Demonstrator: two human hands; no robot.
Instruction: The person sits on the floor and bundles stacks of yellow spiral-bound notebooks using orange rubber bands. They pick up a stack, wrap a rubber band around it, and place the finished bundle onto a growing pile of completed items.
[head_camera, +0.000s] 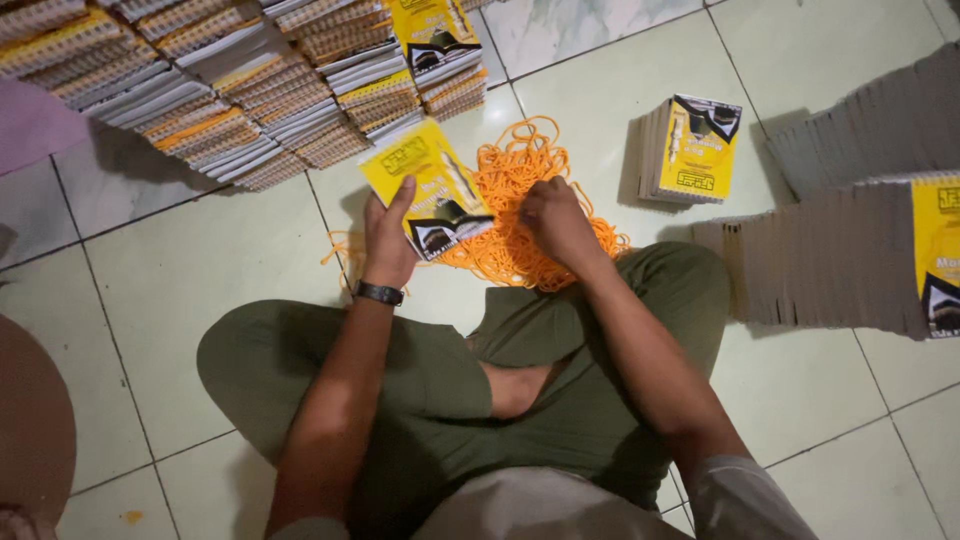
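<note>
- Head view, looking down on a person sitting cross-legged on a tiled floor (200, 290): the left hand (388, 235) is closed around the lower left edge of a yellow booklet (425, 185), thumb on the cover, holding it tilted just above the floor.
- The right hand (555, 220) sits curled, knuckles up, on a heap of orange string loops (520, 190); the fingers are bent into the heap, but whether they actually pinch a loop I cannot tell.
- The relation that matters — the booklet lies immediately left of the string heap, its lower right corner overlapping the heap's edge, with its long axis running from upper left to lower right. The right hand is the nearer one to the strings; the left already has the booklet.
- No containers here (everything lies loose on the tiles): fanned rows of stacked booklets (230, 90) across the top left, a small upright pile (690, 150) beyond the strings, and a long fanned row (850, 250) at right.
</note>
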